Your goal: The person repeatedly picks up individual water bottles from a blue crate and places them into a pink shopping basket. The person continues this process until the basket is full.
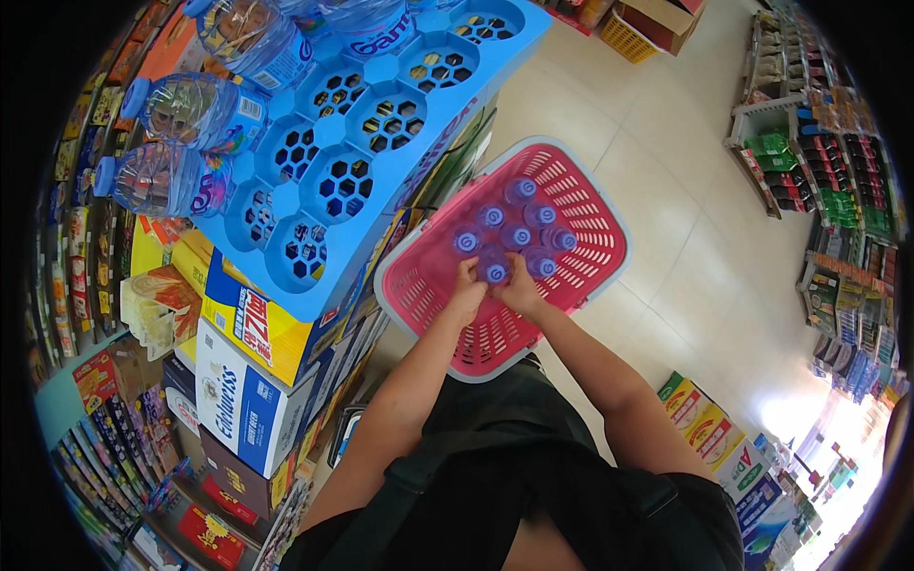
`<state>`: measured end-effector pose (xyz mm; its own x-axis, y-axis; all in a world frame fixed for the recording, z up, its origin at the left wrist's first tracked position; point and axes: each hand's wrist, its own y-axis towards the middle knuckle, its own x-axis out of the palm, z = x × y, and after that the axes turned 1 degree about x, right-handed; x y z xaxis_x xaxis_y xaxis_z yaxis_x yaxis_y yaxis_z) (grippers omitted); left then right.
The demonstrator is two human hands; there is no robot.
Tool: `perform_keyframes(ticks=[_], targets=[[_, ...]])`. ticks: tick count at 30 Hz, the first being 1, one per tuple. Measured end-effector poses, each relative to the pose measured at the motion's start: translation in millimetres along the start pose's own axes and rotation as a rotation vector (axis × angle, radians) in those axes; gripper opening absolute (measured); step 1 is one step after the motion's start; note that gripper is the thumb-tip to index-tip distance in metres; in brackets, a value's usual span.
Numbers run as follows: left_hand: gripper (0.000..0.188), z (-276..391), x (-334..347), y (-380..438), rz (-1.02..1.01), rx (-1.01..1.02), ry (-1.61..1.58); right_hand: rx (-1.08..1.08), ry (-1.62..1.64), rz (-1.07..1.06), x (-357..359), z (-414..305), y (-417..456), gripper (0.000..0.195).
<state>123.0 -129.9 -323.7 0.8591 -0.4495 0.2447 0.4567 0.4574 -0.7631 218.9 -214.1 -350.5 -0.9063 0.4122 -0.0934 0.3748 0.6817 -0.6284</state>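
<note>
A pink plastic shopping basket [421, 282] with a grey rim lies below me, holding several upright water bottles with blue caps [518, 234]. Both my hands are down inside it, around the nearest bottle [494, 268]. My left hand [468, 292] grips that bottle from the left, thumb and fingers close under its cap. From the other side my right hand [520, 289] holds the same bottle near its neck. Other bottles stand close behind and beside it. Its lower part is hidden by my hands and the basket's depth.
To the left, a blue plastic bottle rack [328, 135] with round recesses holds large water bottles [186, 110] on stacked cartons [246, 392]. Store shelves [821, 157] line the right. A yellow basket [628, 36] and cardboard box stand ahead; more cartons [714, 442] sit behind right on the tiled floor.
</note>
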Motion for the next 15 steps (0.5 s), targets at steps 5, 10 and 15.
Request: perform_keyframes(ticks=[5,10,15], targets=[[0.067,6,5,-7,-0.011,-0.023,0.051,0.015,0.027,-0.025,-3,-7,-3,0.085],[0.064,14,5,-12,-0.081,-0.002,0.061,0.016,0.101,-0.047,-6,-28,-13,0.084],[0.049,53,15,-40,-0.05,-0.034,0.037,0.078,0.168,0.001,-6,-73,-32,0.064]])
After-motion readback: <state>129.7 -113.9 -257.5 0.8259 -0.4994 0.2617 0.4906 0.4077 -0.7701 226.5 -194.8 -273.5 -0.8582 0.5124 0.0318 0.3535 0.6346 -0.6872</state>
